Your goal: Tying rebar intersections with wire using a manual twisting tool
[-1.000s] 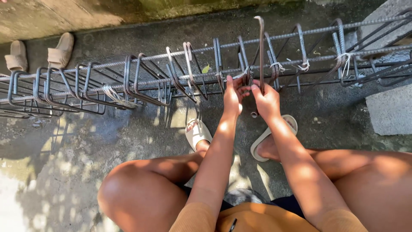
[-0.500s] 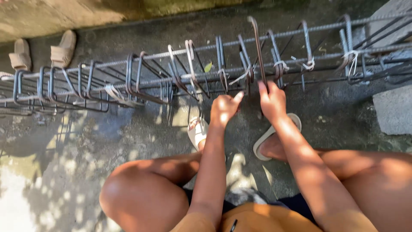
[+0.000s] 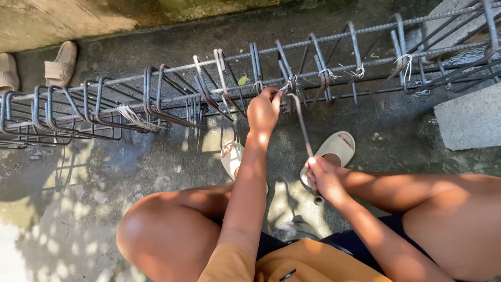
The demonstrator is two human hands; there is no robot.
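The left hand (image 3: 263, 109) pinches a tie wire (image 3: 286, 86) on the rebar cage (image 3: 172, 96), which runs left to right just beyond it; the right hand (image 3: 324, 180), nearer the body, grips a hook tool (image 3: 303, 133) slanting up to this tie

Two hands are counted, the left hand (image 3: 263, 108) and right hand (image 3: 324, 179). One rebar cage (image 3: 172, 91), one hooked rod (image 3: 303, 137), four sandals and one concrete block (image 3: 469, 117) are seen.

top: orange shirt (image 3: 313, 263)
shorts: dark navy (image 3: 355, 243)
feet: pale slip-on sandals (image 3: 336, 149)
arms: bare, no sleeves
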